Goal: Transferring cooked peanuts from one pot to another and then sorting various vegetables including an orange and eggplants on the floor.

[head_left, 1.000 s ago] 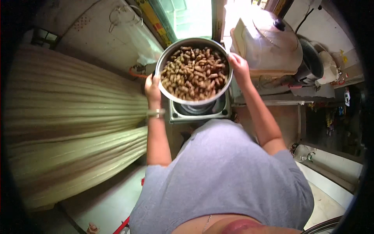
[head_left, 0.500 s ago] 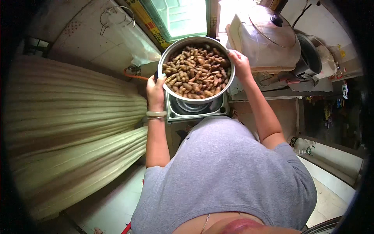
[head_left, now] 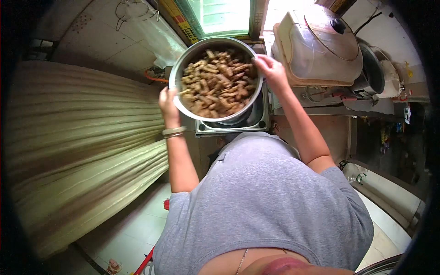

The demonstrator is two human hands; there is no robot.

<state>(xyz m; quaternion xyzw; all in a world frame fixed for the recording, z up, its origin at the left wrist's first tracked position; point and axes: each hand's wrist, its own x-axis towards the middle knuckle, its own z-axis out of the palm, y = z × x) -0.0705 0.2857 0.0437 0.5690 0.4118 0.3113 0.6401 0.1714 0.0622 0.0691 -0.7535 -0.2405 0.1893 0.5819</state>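
A round silver metal pot [head_left: 180, 63] hangs in the air above a gas stove [head_left: 200, 129], tilted so that its inside shows. Unshelled peanuts [head_left: 220, 82], brown and slightly blurred, fill much of it. My left hand [head_left: 169, 106] grips the pot's left side, with a pale bangle at the wrist. On the opposite side, my right hand [head_left: 272, 73] is closed on the rim, thumb on top. The pot hides most of the stove's top; part of a dark burner area shows below it.
A glass pot lid [head_left: 332, 32] leans on a translucent plastic box [head_left: 298, 55] at the right, beside a dark pot [head_left: 369, 68]. Along the left hangs a pale pleated curtain [head_left: 91, 137]. A window [head_left: 220, 16] stands behind the stove.
Both hands have shifted the pot to the left over the stove. The peanuts inside have moved about and lie differently.
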